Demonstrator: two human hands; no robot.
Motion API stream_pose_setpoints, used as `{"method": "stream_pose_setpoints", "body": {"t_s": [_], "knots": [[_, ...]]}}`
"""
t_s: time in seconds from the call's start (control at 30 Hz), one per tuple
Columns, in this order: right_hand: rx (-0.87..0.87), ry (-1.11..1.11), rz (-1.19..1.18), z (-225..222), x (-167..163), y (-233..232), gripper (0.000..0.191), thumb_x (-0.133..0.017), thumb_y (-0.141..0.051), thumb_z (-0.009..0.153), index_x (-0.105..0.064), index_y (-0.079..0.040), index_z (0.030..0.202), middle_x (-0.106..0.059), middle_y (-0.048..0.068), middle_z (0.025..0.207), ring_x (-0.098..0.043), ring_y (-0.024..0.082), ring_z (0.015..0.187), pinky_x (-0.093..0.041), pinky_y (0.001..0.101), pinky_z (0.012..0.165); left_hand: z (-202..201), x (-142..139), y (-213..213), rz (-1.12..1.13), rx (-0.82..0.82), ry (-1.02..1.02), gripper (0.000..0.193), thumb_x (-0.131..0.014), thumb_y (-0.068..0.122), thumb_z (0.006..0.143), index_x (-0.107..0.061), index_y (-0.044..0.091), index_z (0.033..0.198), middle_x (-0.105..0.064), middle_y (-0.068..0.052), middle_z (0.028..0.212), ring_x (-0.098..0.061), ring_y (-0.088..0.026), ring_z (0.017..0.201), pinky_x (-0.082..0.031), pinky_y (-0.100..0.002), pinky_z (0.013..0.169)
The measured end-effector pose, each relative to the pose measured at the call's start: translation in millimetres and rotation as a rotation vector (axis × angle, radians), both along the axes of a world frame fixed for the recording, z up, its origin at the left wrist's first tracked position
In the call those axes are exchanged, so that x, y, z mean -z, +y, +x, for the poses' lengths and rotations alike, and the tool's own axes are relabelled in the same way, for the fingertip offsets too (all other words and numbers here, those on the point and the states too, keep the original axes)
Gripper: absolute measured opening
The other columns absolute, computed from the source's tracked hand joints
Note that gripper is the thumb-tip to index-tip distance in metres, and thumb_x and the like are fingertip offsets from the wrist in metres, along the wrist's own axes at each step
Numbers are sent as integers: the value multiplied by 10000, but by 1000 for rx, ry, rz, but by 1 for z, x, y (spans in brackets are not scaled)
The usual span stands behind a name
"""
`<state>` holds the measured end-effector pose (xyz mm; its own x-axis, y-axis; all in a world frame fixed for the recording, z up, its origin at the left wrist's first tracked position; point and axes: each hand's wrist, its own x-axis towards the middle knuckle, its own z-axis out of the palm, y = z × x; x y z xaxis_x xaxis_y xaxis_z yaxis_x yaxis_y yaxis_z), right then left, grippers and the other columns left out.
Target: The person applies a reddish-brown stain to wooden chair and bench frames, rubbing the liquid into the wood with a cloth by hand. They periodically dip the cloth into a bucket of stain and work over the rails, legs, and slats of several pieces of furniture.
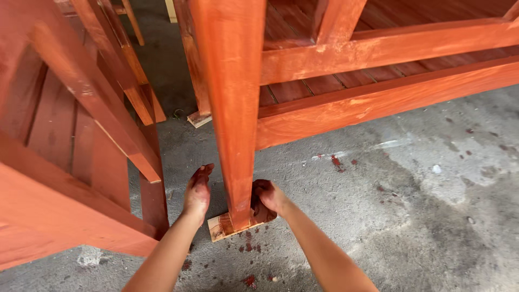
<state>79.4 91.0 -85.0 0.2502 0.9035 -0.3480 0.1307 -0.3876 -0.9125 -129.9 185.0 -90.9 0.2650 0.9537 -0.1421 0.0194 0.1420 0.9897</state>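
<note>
Rough concrete floor (421, 216) | stained hands (197, 194) | square red-orange leg (235, 135) | flat block (221, 227)

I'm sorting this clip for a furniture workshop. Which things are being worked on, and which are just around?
In hand:
- left hand, open by the leg
- right hand, at the leg's base
- red wooden leg
- small wood block under it

Just around:
- second red frame at left
- stained concrete floor

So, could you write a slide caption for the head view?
Stained hands, left hand and right hand, at the foot of a red wooden leg standing on a small block.
</note>
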Motion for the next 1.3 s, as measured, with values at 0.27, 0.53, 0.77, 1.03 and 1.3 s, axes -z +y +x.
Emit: {"method": "stream_pose_setpoints", "body": {"t_s": [0.27, 0.53, 0.77, 1.03, 1.3], "knots": [[453, -529, 813, -64, -19, -84, 358, -451, -32, 879, -575, 4, 1213, -561, 204, 1214, -551, 300, 1136, -457, 421, 1058, 9, -51, -17, -26, -86, -28, 697, -276, 577, 1027, -504, 98, 1479, -444, -98, 1597, -351, -245, 1495, -217, -389, 1214], [545, -762, 1396, -87, -182, -76, 378, -539, -51, 901, -482, 7, 1270, -500, 247, 1294, -508, 347, 1194, -438, 500, 1072, 6, -179, -62, 454, -28, -158, 683, -325, 492, 1053, -285, 68, 1587, -266, -171, 1687, -221, -299, 1562, -162, -386, 1239], [547, -1108, 1554, -103, -347, -66, 381, -640, 32, 900, -554, -12, 1268, -555, 221, 1262, -567, 390, 1186, -492, 484, 1041, 9, -312, -84, 796, -16, -214, 638, -337, 379, 1092, -203, 47, 1620, -110, -233, 1713, -72, -351, 1597, -114, -420, 1247], [662, -1323, 1718, -98, -494, -50, 362, -764, -37, 951, -689, -78, 1303, -612, 132, 1247, -576, 299, 1118, -491, 413, 968, 16, -432, -72, 903, -115, -358, 646, -347, 427, 1085, -317, 23, 1588, -143, -218, 1720, -100, -336, 1610, -113, -432, 1268], [682, -1593, 1935, -69, -658, -5, 330, -689, -74, 990, -657, -29, 1315, -522, 225, 1379, -461, 456, 1266, -312, 580, 1145, 36, -478, -50, 782, -74, -623, 717, -351, 513, 1038, -359, 27, 1564, -95, -187, 1720, -62, -297, 1598, -125, -416, 1250]]}}
